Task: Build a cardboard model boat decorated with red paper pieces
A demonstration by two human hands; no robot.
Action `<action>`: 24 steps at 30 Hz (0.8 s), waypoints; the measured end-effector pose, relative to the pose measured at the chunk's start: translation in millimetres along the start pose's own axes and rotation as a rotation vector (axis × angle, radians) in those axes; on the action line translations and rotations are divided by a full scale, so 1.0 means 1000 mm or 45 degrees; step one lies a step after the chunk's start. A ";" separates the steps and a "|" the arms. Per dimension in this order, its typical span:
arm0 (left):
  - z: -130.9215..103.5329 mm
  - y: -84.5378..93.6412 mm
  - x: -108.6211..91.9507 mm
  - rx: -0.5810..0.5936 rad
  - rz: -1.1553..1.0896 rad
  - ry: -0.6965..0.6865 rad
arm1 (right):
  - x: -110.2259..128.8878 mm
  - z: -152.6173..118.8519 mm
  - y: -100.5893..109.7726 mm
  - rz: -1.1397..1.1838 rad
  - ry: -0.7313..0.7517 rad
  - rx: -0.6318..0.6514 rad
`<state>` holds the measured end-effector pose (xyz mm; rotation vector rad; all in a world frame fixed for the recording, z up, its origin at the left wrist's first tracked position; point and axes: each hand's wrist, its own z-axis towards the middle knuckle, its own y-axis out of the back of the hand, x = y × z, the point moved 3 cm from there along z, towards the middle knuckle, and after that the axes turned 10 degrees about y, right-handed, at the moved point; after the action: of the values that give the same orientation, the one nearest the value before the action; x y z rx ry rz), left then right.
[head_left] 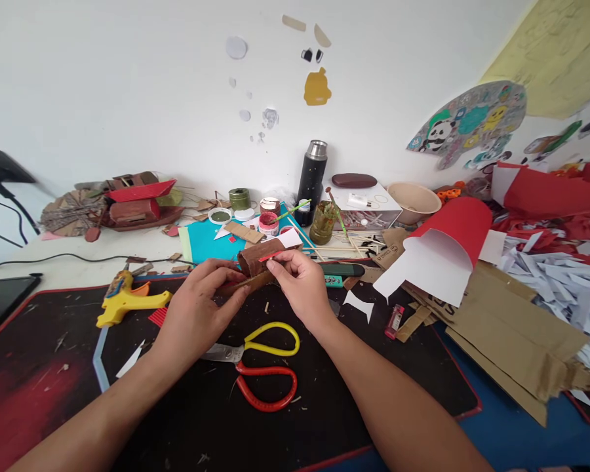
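Observation:
A brown cardboard piece with a curved, tube-like top point(256, 257) is between my hands over the black mat. My left hand point(199, 305) grips its left end, thumb in front and fingers behind. Pinched in my right hand point(297, 278) is a small red strip point(271, 256), held against the right part of the brown piece. Scissors point(268, 370) with one yellow and one red handle lie just below my hands. To the left of my left hand rests a yellow glue gun point(132, 301).
Behind my hands stand paint pots point(269, 223), a black thermos point(313, 174) and a green jar point(322, 223). A brown boat model point(137, 213) sits at the back left. Rolled red paper point(452, 229), cardboard sheets point(516, 328) and white paper scraps point(560, 282) fill the right.

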<state>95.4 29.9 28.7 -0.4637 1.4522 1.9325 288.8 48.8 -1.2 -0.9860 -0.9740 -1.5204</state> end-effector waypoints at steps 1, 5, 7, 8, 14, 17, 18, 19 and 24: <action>0.000 0.000 0.000 -0.003 0.003 -0.001 | 0.000 0.000 0.000 0.001 -0.001 -0.001; 0.001 0.000 0.001 -0.007 -0.006 0.005 | 0.000 -0.001 0.000 0.036 -0.022 0.000; 0.001 0.000 0.002 -0.006 -0.017 0.004 | -0.001 -0.001 0.000 0.070 -0.039 0.002; 0.001 0.000 0.003 -0.005 -0.019 0.001 | -0.001 -0.001 0.000 0.093 -0.046 0.000; 0.001 0.001 0.006 -0.009 -0.003 -0.024 | -0.002 0.001 0.000 0.282 -0.106 0.011; 0.001 0.001 0.007 -0.018 0.015 -0.028 | -0.003 0.002 -0.001 0.377 -0.146 0.012; 0.001 0.002 0.007 -0.020 0.021 -0.027 | -0.003 0.002 -0.001 0.389 -0.154 0.007; 0.001 0.002 0.008 -0.021 0.022 -0.026 | -0.003 0.002 -0.001 0.391 -0.159 0.003; 0.003 0.003 0.010 -0.017 -0.027 -0.011 | -0.002 0.001 -0.002 0.378 -0.167 0.021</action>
<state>86.8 35.3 25.1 -0.4740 1.4242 1.9261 287.0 50.1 -2.7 -1.1740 -0.8847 -1.2116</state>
